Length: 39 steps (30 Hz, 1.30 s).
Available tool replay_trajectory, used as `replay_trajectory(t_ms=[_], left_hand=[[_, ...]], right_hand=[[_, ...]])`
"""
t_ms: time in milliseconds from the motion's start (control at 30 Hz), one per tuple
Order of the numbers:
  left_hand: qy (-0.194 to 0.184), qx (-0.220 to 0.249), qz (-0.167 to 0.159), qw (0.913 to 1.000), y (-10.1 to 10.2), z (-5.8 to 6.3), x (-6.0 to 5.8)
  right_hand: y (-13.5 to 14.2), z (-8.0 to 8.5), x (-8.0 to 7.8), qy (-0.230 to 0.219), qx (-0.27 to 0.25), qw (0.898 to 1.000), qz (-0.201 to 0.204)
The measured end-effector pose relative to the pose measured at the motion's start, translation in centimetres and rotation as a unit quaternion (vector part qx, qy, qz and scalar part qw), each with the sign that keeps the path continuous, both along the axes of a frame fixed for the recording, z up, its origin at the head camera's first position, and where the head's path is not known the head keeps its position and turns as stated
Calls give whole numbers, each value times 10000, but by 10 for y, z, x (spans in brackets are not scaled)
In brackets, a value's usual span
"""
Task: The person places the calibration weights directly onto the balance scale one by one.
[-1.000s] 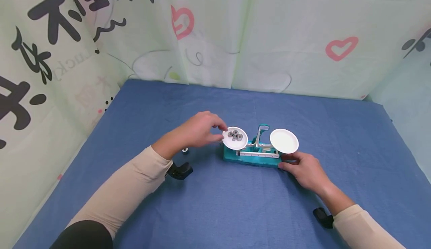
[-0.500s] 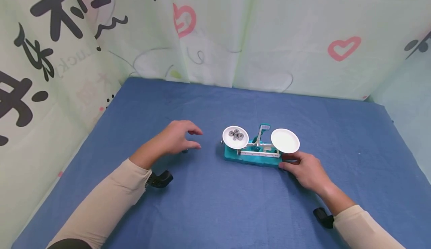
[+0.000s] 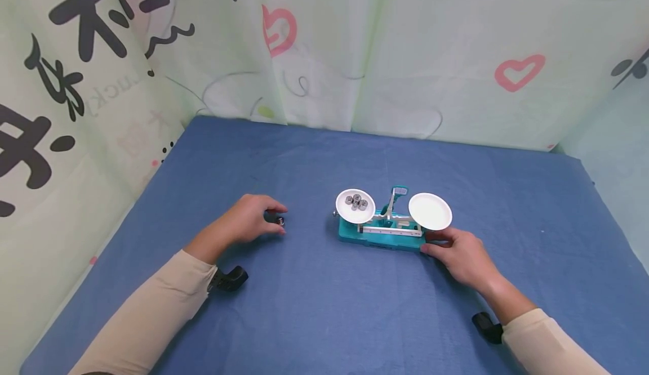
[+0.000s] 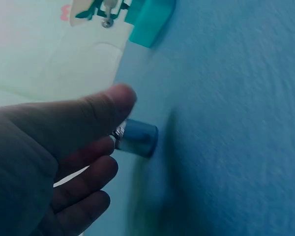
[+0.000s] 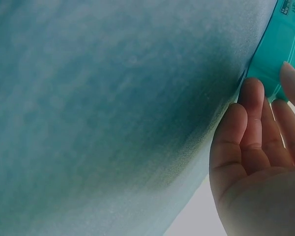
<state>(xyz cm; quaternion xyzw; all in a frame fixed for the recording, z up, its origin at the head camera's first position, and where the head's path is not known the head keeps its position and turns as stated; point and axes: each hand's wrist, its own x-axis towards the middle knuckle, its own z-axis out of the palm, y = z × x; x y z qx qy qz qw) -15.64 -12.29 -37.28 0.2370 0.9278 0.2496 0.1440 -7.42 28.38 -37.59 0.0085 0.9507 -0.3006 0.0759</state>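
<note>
A teal balance scale (image 3: 382, 240) with two white pans stands on the blue cloth. Several metal nuts (image 3: 356, 201) lie in its left pan (image 3: 342, 213); the right pan (image 3: 430, 211) holds nothing. My right hand (image 3: 458, 255) grips the right end of the base, its thumb (image 5: 290, 81) on the teal side. Left of the scale, my left hand (image 3: 242, 220) is around a small dark cylindrical container (image 4: 140, 138) with shiny metal at its top. Thumb and fingers are apart at its mouth; whether they touch the metal is hidden.
Blue cloth (image 3: 324, 307) covers the table. A pale printed curtain (image 3: 431, 54) hangs along the back and left sides. A black wrist device (image 3: 230, 279) sits under the left wrist, and another black device (image 3: 488, 328) under the right.
My left hand has drawn back from the left pan, moving left and down to the small container. My right hand stays on the scale's base.
</note>
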Motion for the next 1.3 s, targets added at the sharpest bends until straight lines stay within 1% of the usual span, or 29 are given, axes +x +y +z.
replay_trajectory(t_ms=[100, 233, 467, 633, 800, 933, 1133, 1233, 1300], left_hand=[[116, -115, -78, 9998, -4, -6, -1], [272, -66, -61, 9996, -6, -12, -1], [469, 6, -18, 9989, -4, -16, -1], [477, 162, 31, 9987, -4, -20, -1], [616, 328, 89, 9975, -3, -21, 1], [759, 455, 75, 9960, 0, -12, 2], [877, 476, -36, 9950, 8, 13, 2], [921, 513, -92, 9944, 17, 25, 0], [981, 560, -196, 9934, 24, 34, -2]], right_hand=[[0, 0, 0, 14, -12, 10000, 8], [0, 0, 0, 36, -18, 10000, 23], [-1, -2, 1, 50, -44, 10000, 9], [0, -2, 0, 54, -57, 10000, 15], [0, -2, 0, 98, -69, 9999, 21], [0, -1, 0, 124, -65, 9999, 27], [0, -1, 0, 127, -61, 9999, 39], [1, -1, 0, 124, -71, 9999, 30], [1, -1, 1, 116, -66, 9999, 26]])
